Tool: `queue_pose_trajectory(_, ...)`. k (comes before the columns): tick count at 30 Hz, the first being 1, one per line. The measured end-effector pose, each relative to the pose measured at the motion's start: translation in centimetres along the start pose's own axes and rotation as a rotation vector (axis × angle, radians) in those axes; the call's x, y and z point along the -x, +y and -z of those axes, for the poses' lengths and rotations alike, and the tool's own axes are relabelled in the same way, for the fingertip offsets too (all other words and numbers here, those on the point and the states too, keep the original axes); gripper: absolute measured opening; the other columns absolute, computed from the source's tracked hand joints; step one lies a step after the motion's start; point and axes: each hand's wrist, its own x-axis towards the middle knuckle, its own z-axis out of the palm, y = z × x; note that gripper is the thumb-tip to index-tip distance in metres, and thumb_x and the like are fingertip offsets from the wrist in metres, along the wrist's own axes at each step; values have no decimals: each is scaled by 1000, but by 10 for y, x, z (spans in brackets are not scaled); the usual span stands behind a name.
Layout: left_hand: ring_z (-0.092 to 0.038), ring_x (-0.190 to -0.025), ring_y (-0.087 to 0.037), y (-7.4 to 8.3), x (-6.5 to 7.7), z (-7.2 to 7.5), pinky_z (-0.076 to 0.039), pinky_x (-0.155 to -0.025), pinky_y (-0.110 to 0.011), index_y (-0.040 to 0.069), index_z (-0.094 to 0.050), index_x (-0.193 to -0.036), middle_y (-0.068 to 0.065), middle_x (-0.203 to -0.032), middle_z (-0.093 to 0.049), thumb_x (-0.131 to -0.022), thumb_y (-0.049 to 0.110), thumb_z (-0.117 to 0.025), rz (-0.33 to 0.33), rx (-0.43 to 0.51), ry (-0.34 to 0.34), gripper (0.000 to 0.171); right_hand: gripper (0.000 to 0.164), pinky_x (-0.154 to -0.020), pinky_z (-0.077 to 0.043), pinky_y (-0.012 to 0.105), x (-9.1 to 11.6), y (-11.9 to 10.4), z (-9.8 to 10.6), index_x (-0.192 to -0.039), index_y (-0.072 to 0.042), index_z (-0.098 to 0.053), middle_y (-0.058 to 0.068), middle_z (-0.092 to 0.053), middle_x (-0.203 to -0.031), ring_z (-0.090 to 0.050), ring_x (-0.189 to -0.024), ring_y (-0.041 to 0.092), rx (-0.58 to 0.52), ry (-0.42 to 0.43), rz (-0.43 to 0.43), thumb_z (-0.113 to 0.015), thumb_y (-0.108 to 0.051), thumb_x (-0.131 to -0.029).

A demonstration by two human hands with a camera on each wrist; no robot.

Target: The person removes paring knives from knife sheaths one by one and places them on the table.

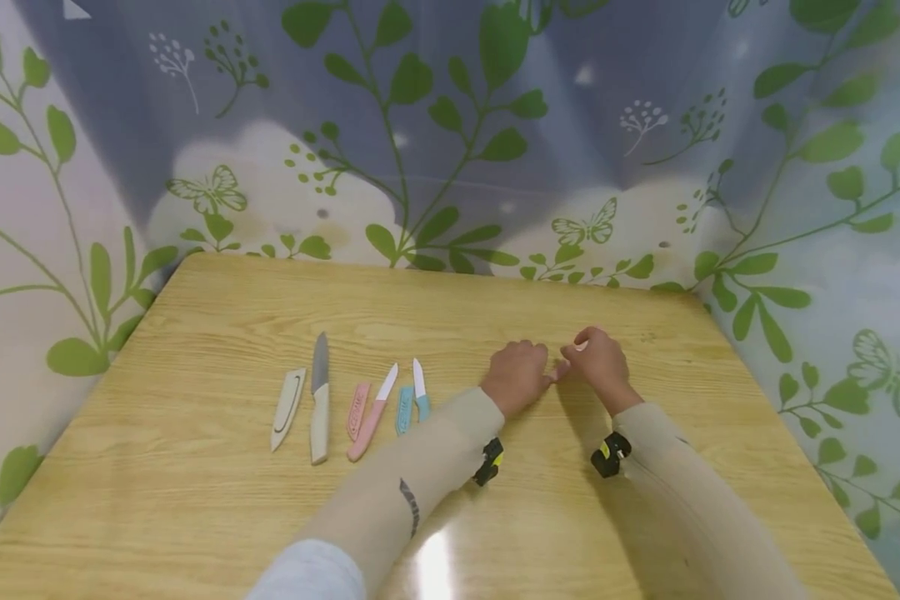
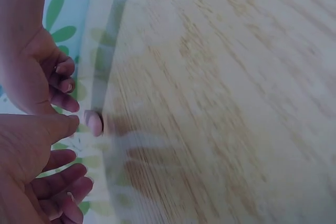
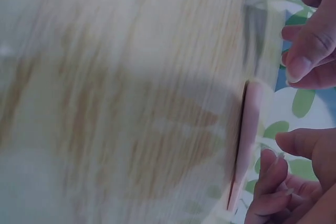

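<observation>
In the head view, a slim pink, handle-like piece (image 1: 561, 371) lies on the table between the two hands. Its rounded pink end (image 2: 93, 123) shows in the left wrist view, and its long side (image 3: 247, 135) in the right wrist view; its kind is unclear. My left hand (image 1: 517, 377) is beside its near end, thumb toward it, fingers loosely bent. Just past the other end is my right hand (image 1: 602, 367), its thumb and fingers apart in the right wrist view (image 3: 294, 177). Neither hand visibly grips the piece.
Left of the hands lie a grey-bladed knife (image 1: 320, 400) with its beige sheath (image 1: 288, 408), a pink-handled knife (image 1: 373, 417) with a pink sheath (image 1: 357, 410), and a blue-handled knife (image 1: 420, 387) with a blue sheath (image 1: 404, 410). Leaf-patterned curtains (image 1: 450, 167) border the wooden table (image 1: 195, 500).
</observation>
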Motion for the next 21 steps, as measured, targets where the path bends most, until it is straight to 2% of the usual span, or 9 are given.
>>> queue_pose_trajectory(4,-62,-82,-25,6,-2,-2,-54,-63,-40,9,-67,-87,-8,-85,-66,-98,47,-45,-9,-8,9,45,42,-70,-49,48,0,2,3,-116,4,-51,31,-60,-114,-59,-91,40,-3,-12,-31,-61,-27,-90)
queue_pose_trajectory(8,-63,-81,-24,10,-2,-2,-54,-63,-39,11,-68,-84,-6,-85,-67,-97,38,-53,-24,-10,-10,33,40,-73,-47,48,-1,6,0,-112,3,-52,27,-62,-110,-58,-92,38,-5,-9,-51,-61,-29,-89)
queue_pose_trajectory(12,-63,-80,-21,13,-3,-3,-55,-62,-36,14,-70,-84,-4,-85,-69,-92,32,-63,-45,-45,6,21,38,-69,-46,44,-2,7,-3,-107,1,-53,23,-62,-103,-57,-87,35,-16,2,-61,-62,-26,-84)
queue_pose_trajectory(17,-64,-76,-19,15,-6,-9,-55,-57,-35,19,-70,-87,-2,-85,-71,-92,30,-63,-74,-68,26,14,42,-68,-47,44,0,7,-2,-110,2,-52,28,-61,-110,-57,-87,37,-5,-17,-80,-64,-25,-81)
queue_pose_trajectory(21,-64,-75,-19,17,-6,-9,-55,-57,-34,20,-70,-85,-2,-85,-71,-92,28,-63,-61,-68,26,12,44,-74,-49,48,-1,6,-3,-114,2,-51,29,-59,-116,-58,-92,39,-3,-27,-92,-63,-24,-80)
